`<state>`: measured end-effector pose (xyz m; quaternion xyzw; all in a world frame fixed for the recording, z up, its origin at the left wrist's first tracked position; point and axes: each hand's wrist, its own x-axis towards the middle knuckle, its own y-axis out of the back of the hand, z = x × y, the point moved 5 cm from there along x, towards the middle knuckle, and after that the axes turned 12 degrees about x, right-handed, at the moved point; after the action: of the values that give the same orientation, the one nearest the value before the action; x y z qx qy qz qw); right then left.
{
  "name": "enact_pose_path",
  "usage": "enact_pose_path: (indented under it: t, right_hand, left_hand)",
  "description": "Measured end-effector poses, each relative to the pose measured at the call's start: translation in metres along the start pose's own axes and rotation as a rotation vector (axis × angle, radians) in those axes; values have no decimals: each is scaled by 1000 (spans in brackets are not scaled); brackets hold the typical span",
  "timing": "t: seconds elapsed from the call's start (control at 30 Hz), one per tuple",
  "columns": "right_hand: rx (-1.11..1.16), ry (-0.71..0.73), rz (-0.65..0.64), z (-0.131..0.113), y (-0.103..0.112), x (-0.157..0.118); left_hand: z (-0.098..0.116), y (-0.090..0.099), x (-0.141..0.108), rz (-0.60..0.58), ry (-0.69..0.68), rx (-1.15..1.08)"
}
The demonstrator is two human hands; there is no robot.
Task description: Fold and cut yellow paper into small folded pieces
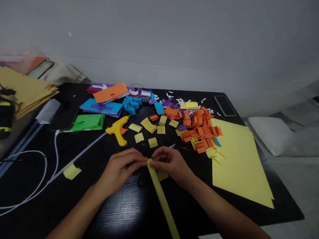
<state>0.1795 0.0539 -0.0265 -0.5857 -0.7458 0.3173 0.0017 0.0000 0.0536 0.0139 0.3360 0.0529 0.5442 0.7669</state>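
Observation:
A long folded yellow paper strip (163, 202) runs from my fingertips toward the table's near edge. My left hand (126, 166) pinches its far end from the left. On the other side my right hand (172, 164) grips the same end between thumb and fingers. Under the right hand lies another yellow paper piece (162, 174), partly covered. A metal tip (172, 146), perhaps of scissors, shows just beyond that hand, and a dark loop (142, 182) lies below the left fingers. Several small folded yellow pieces (152, 142) are scattered just past my hands.
A yellow glue gun (118, 130) lies left of centre. Orange folded pieces (201, 130) are heaped at right beside large yellow sheets (238, 165). Blue folded paper (102, 108) and green paper (89, 122) lie at back left. A phone (224, 105) rests back right; a white cable (46, 166) curls at left.

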Motion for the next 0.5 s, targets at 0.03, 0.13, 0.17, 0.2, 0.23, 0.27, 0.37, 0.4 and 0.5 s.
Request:
enact_pose_path:
  t: [0.03, 0.13, 0.17, 0.2, 0.23, 0.27, 0.37, 0.4, 0.5]
  right_hand:
    - [3, 1, 1, 0, 0, 0]
    - [16, -5, 3, 0, -1, 0]
    - [21, -8, 4, -1, -1, 0]
    - [25, -12, 5, -1, -2, 0]
    - [26, -15, 6, -1, -2, -1]
    - [25, -17, 7, -2, -2, -1]
    - [15, -25, 13, -1, -3, -1]
    - [11, -27, 13, -1, -3, -1]
    - [-1, -18, 10, -1, -2, 0]
  left_hand:
    - [0, 0, 0, -2, -1, 0]
    - [0, 0, 0, 3, -9, 1]
    - [0, 0, 0, 1, -8, 1]
    - [0, 0, 0, -1, -7, -1]
    - [0, 0, 0, -5, -4, -3]
    - [0, 0, 0, -7, 0, -4]
    - [0, -1, -1, -14, 0, -4]
    - [0, -1, -1, -18, 0, -3]
    - [-1, -2, -1, -20, -3, -6]
